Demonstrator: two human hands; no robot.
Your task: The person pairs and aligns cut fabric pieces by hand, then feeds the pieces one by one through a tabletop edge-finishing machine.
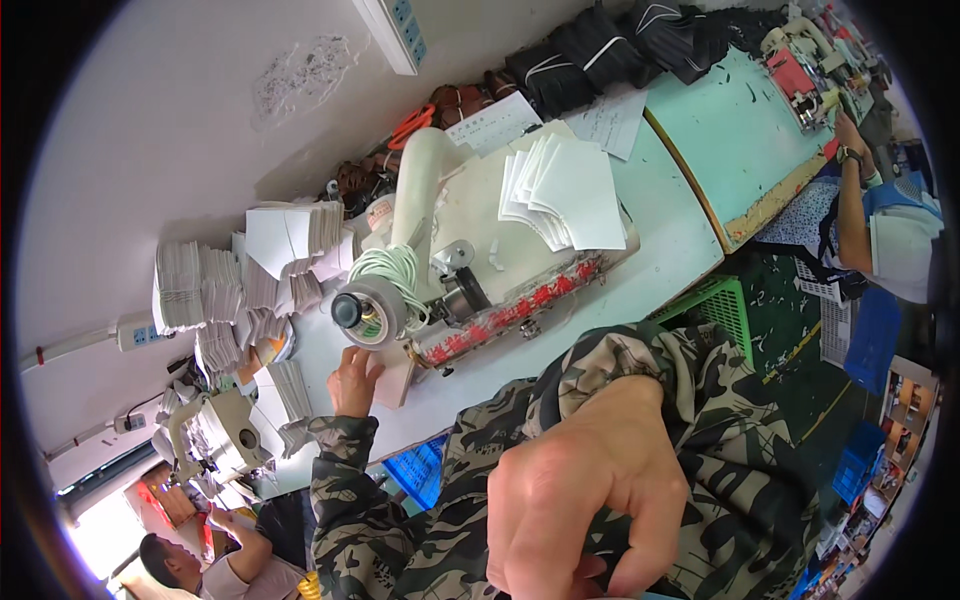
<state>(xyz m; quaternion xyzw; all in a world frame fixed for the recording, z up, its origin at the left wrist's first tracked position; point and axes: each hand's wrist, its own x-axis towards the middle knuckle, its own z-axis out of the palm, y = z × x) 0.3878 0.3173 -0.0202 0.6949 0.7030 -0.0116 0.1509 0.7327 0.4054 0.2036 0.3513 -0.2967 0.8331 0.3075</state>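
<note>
My left hand point(352, 385) rests at the left front of a cream sewing machine point(425, 180). Its fingers are extended and slightly apart beside a pale beige block point(394, 378) under the machine's round end; I see nothing held in them. Close to me, at the lower middle, my right hand point(590, 490) is raised with its fingers curled downward. The back of that hand hides the fingertips and whatever they may hold. A fanned pile of white cut pieces point(575, 190) lies on the machine's bed. A coil of pale green cord point(390, 280) hangs round the machine's end.
Stacks of white pieces point(290, 235) stand left of the machine against the wall. Black bundles point(590, 55) and orange-handled scissors point(410, 127) lie behind it. A green crate point(725, 305) and a blue crate point(415, 470) sit below the table. Other people work at far right and lower left.
</note>
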